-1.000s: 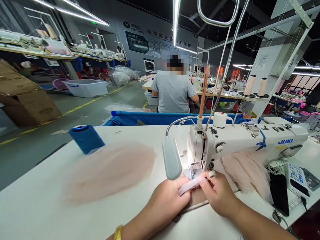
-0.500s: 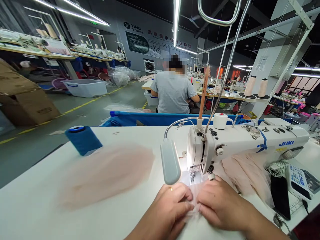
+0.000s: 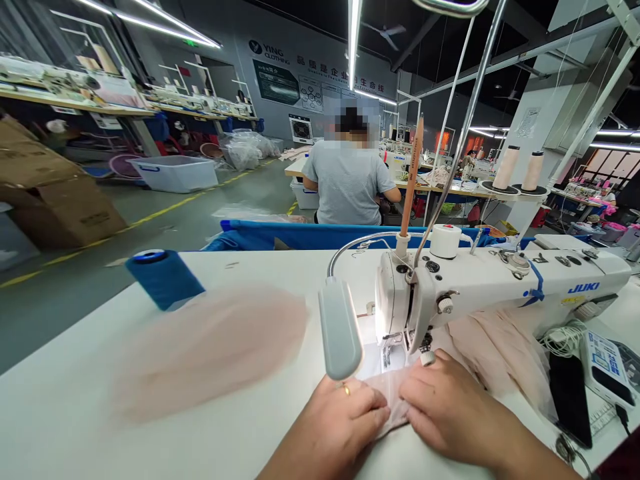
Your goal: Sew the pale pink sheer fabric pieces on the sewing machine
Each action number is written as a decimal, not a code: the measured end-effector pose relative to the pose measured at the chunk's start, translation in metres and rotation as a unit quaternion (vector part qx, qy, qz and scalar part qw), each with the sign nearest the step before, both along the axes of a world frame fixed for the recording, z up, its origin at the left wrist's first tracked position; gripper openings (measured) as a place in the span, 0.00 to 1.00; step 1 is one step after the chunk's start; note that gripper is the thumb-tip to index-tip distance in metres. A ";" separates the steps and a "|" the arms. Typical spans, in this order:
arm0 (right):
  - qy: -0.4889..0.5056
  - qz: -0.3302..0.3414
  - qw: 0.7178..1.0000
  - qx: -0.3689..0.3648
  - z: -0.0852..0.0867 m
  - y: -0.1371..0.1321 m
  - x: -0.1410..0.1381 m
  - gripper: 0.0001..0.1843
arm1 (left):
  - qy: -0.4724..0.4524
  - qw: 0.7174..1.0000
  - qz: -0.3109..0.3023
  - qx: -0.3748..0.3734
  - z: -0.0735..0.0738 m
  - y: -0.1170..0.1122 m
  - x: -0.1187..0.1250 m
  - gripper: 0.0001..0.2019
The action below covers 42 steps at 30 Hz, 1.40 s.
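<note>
Sheer pale-pink fabric lies in front of the presser foot of a white JUKI sewing machine. My left hand, with a ring on one finger, is closed on the fabric's left side, fingers curled. Closed on its right side is my right hand, thumb and fingertips pressed together on the cloth. Between the hands, the fabric's near edge shows a dark line. A grey lamp head hangs just above my left hand. The fingertips' undersides are hidden.
More sheer pink fabric spreads on the left tabletop, near a blue thread cone. Pink cloth is bunched under the machine arm. A black phone and a white control box lie right. Ahead sits a person in grey.
Both hands have shifted slightly, and more of the fabric between them now shows, including its dark near edge. The camera view has moved a little.
</note>
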State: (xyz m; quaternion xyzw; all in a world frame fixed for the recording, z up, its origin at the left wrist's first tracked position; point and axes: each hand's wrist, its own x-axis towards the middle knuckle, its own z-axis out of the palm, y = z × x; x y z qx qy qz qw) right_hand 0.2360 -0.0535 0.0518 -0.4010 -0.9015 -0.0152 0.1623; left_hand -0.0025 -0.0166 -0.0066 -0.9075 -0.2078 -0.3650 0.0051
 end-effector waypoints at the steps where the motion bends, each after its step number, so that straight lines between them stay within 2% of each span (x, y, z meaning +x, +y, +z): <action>1: 0.003 -0.005 1.000 0.000 -0.001 0.001 0.000 0.12 | -0.001 1.000 0.006 0.002 0.000 0.001 0.001 0.18; 3: 0.008 -0.015 1.000 -0.004 -0.003 0.002 0.000 0.11 | -0.009 1.000 0.016 0.011 0.005 0.003 0.003 0.18; 8: 0.019 -0.044 0.999 -0.016 -0.004 0.005 0.002 0.08 | 0.026 1.000 0.009 0.009 0.031 0.009 0.005 0.20; 10: 0.019 -0.047 0.999 -0.015 -0.005 0.006 0.002 0.08 | 0.034 0.999 0.003 0.003 0.037 0.011 0.005 0.20; 14: 0.040 -0.035 0.999 -0.010 -0.010 0.009 -0.002 0.06 | 0.003 1.000 0.012 -0.008 0.027 0.015 0.005 0.20; 17: 0.079 -0.011 0.997 -0.012 -0.015 0.012 -0.005 0.06 | -0.025 0.997 0.010 -0.075 0.019 0.019 0.003 0.20; 20: 0.140 -0.035 0.989 -0.026 -0.016 0.014 -0.007 0.08 | -0.019 0.987 -0.005 -0.162 0.020 0.023 0.000 0.18; 22: 0.183 -0.051 0.981 -0.048 -0.013 0.014 -0.006 0.10 | -0.017 0.984 -0.010 -0.174 0.022 0.024 -0.002 0.18; 25: 0.178 -0.030 0.982 -0.062 -0.008 0.013 -0.002 0.10 | -0.007 0.990 -0.011 -0.143 0.022 0.023 -0.004 0.18; 29: 0.061 0.033 0.996 -0.060 -0.002 0.008 0.002 0.12 | 0.015 0.997 -0.027 -0.069 0.013 0.017 -0.005 0.18; 33: -0.004 0.023 0.999 -0.049 0.004 0.002 0.002 0.13 | 0.027 0.999 -0.035 -0.026 0.009 0.011 -0.008 0.16; 38: -0.019 0.012 0.999 -0.048 0.007 0.000 0.001 0.12 | 0.041 0.998 -0.037 -0.009 0.011 0.010 -0.010 0.17; 42: -0.020 0.011 0.999 -0.047 0.006 0.001 0.001 0.11 | 0.037 0.999 -0.029 -0.024 0.006 0.012 -0.011 0.16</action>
